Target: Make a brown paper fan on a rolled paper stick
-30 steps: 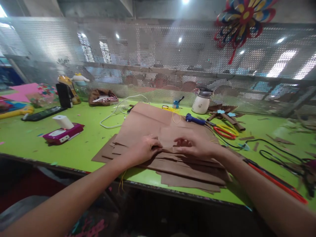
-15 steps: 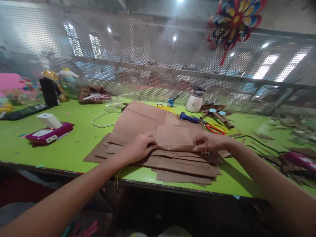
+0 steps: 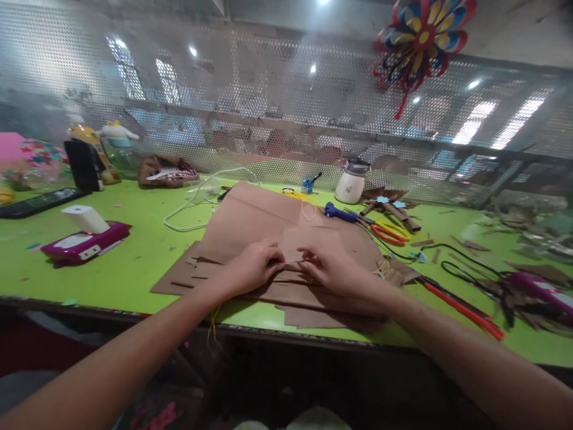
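Seen from the head camera, a person's left hand (image 3: 255, 266) pinches thumb and forefinger together on the near edge of a small brown paper sheet (image 3: 293, 240), which lies between and just beyond both hands' fingers. The right hand (image 3: 333, 266) curls its fingers at the same edge, though whether they grip it cannot be told. Beneath the fingers spreads a stack of brown paper (image 3: 242, 209) on a green table (image 3: 143, 239). Beyond the right fingers lie a blue glue gun (image 3: 342, 213) and red-and-yellow handles (image 3: 388, 235); well left of the left fingers sits a purple power strip (image 3: 87, 242).
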A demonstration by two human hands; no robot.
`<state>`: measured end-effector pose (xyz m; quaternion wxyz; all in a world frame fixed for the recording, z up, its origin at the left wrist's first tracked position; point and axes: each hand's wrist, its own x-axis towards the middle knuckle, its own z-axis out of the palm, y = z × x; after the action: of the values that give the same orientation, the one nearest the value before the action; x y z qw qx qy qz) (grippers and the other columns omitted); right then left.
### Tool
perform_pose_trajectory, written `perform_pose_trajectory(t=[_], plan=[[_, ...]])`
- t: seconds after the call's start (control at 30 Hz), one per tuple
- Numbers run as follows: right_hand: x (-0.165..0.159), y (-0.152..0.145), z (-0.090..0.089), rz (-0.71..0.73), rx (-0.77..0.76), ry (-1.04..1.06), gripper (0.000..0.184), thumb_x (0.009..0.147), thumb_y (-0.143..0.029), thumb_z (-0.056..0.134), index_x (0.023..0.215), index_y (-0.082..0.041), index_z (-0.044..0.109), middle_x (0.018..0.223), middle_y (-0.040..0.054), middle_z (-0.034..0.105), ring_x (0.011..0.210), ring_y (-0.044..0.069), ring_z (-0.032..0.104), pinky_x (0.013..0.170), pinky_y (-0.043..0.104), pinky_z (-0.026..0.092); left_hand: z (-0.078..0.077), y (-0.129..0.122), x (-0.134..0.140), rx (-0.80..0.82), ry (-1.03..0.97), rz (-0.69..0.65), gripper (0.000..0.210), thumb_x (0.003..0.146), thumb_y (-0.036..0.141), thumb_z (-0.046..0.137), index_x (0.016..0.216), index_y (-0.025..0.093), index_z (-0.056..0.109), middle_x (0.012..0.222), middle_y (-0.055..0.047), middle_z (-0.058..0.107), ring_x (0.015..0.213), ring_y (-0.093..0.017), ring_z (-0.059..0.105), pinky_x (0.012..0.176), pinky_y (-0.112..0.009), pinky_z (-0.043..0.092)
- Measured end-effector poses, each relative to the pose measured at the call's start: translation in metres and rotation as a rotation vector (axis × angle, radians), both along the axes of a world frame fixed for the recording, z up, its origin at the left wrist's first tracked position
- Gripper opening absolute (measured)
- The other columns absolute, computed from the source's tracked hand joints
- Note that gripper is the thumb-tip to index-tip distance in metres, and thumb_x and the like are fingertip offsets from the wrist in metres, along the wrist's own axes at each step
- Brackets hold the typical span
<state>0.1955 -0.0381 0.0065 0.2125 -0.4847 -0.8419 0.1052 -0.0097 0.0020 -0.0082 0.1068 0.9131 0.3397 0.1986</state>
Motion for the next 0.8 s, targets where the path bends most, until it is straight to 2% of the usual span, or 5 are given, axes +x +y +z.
perform_pose_trajectory(t=[0.1,0.17,0.43,0.6,0.8], plan=[[-0.013,0.021,-0.003,-0.090,-0.204,0.026,0.032,0.083,-0.020,0.049,0.113,-0.012,0.057,0.074,0.0054,0.067,0.066,0.015,0.057,0.063,0.025,0.041,-0.003,0.002,-0.001,0.003,0.001,-0.016,0.022,0.086,0.028,0.049,0.085,0.014,0.067,0.081,-0.006,0.059,0.074,-0.014,0.054,0.070,-0.025,0.042],[-0.013,0.031,0.002,-0.118,-0.274,-0.004,0.031,0.081,-0.018,0.051,0.110,-0.012,0.060,0.069,0.0037,0.065,0.059,0.012,0.053,0.057,0.022,0.038,-0.005,0.003,-0.001,-0.011,-0.011,-0.016,0.023,0.086,0.028,0.049,0.085,0.014,0.067,0.081,-0.006,0.058,0.074,-0.014,0.054,0.070,-0.025,0.042],[-0.004,0.035,0.008,-0.003,-0.560,0.084,0.035,0.081,-0.020,0.050,0.115,-0.013,0.054,0.058,-0.0050,0.049,0.048,0.008,0.038,0.049,0.020,0.030,-0.006,0.003,0.001,-0.007,-0.015,0.005,0.020,0.085,0.025,0.050,0.079,0.015,0.066,0.079,-0.005,0.058,0.072,-0.013,0.052,0.067,-0.024,0.040],[0.007,0.037,0.003,-0.005,-0.491,0.031,0.033,0.082,-0.021,0.049,0.113,-0.015,0.055,0.060,-0.0043,0.050,0.052,0.008,0.041,0.051,0.020,0.031,-0.001,0.001,0.002,-0.010,0.012,0.000,0.018,0.084,0.023,0.051,0.081,0.014,0.067,0.079,-0.005,0.059,0.071,-0.013,0.053,0.068,-0.024,0.040],[0.027,0.021,0.001,-0.129,-0.108,-0.019,0.021,0.081,-0.025,0.052,0.094,-0.014,0.066,0.079,0.0058,0.065,0.070,0.015,0.055,0.064,0.026,0.041,-0.001,0.001,0.002,0.001,0.030,-0.008,0.020,0.085,0.023,0.049,0.082,0.013,0.066,0.080,-0.006,0.059,0.075,-0.014,0.053,0.070,-0.025,0.041]])
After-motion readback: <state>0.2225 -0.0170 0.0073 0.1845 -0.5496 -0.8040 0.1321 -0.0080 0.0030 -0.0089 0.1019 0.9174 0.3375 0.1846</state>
